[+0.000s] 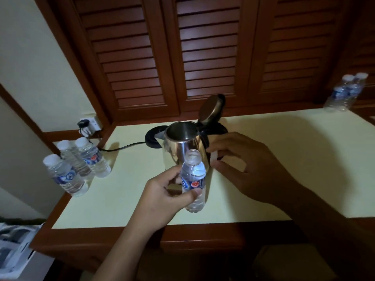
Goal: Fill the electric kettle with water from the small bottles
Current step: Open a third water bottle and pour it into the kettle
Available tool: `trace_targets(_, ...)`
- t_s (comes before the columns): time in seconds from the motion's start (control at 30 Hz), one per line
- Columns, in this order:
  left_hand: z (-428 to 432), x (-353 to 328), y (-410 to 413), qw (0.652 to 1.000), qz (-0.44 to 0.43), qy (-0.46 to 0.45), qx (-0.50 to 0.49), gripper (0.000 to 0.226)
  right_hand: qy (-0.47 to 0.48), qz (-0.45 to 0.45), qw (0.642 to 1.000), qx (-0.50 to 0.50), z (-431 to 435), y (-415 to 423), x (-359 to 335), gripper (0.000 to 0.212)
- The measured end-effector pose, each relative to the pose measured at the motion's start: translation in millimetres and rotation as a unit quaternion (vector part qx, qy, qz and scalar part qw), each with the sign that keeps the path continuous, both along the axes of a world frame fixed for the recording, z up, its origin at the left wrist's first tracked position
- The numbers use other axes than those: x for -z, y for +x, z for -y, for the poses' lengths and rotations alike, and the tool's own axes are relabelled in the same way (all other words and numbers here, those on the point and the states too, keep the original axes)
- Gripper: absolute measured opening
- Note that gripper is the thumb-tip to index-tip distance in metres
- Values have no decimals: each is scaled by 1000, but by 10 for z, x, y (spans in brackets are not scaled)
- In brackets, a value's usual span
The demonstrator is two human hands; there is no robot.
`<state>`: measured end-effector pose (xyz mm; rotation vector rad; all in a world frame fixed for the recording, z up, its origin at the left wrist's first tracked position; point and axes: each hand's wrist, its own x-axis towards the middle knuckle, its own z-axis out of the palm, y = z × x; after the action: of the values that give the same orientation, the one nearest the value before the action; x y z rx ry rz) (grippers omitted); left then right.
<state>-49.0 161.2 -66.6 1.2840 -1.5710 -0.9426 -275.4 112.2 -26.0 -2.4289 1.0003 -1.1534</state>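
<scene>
Small bottle (193, 184), uncapped, nearly full, clenched around its labelled middle by the left hand (162, 196) at the near centre of the surface (121, 189). Thin plastic there, soft under pressure, likely to squirt from the open neck if squeezed; moderate weight, slightly slick label; best held at the waist, just as now. Right hand (251, 169) just beyond, grip pinching a small white piece, probably the cap (214, 158), close against the kettle's side. Electric kettle (185, 145) right behind the bottle, steel, stiff and shiny, lid (212, 108) flipped up, mouth wide open and looking empty inside. Off its black base (153, 136), apparently, base sitting just behind to the left with its cord (121, 148) running to the wall socket (89, 123). Three capped bottles (77, 165) waiting at the left edge. More bottles (345, 92) far right, blurred.
</scene>
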Motion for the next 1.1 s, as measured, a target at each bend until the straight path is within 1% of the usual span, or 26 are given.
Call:
trace_targets(0.1,20,82,2,1000,1,7,-23,39,27,39,997,52,9,-24,425,13)
trace_targets(0.2,22,147,29,999,11,6,-41,38,49,-1,993,111,114,-46,869,5)
trace_targets(0.27,13,167,46,999,21,5,-49,37,77,-45,987,133,181,-49,1125,7)
trace_targets(0.33,9,170,62,998,26,5,-56,38,78,-70,985,135,239,-54,1309,9)
trace_targets(0.4,6,173,81,997,28,4,-66,38,54,-82,987,128,270,-53,1395,3)
trace_targets(0.47,6,174,114,996,38,-2,-76,38,31,-86,989,119,280,-40,1420,6)
trace_targets(0.6,-13,181,188,995,50,-12,-81,39,23,-79,988,133,264,-34,1462,11)
trace_targets(0.67,-21,171,210,995,47,-13,-91,39,41,-84,984,154,222,-47,1458,23)
trace_targets(0.73,-28,155,223,994,36,-18,-103,38,44,-92,978,183,184,-49,1468,44)
trace_targets(0.77,-33,139,230,993,32,-23,-108,38,48,-108,972,201,171,-38,1473,58)
trace_targets(0.83,-33,102,249,992,30,-34,-120,37,74,-170,957,223,168,-7,1492,86)
trace_targets(0.87,-23,85,266,990,32,-40,-129,37,90,-197,950,226,176,2,1510,95)
trace_targets(0.97,31,-5,312,986,47,-55,-151,39,105,-229,942,224,208,16,1549,105)
trace_targets(1.1,128,-153,341,981,54,-68,-174,44,101,-249,938,220,222,21,1567,108)
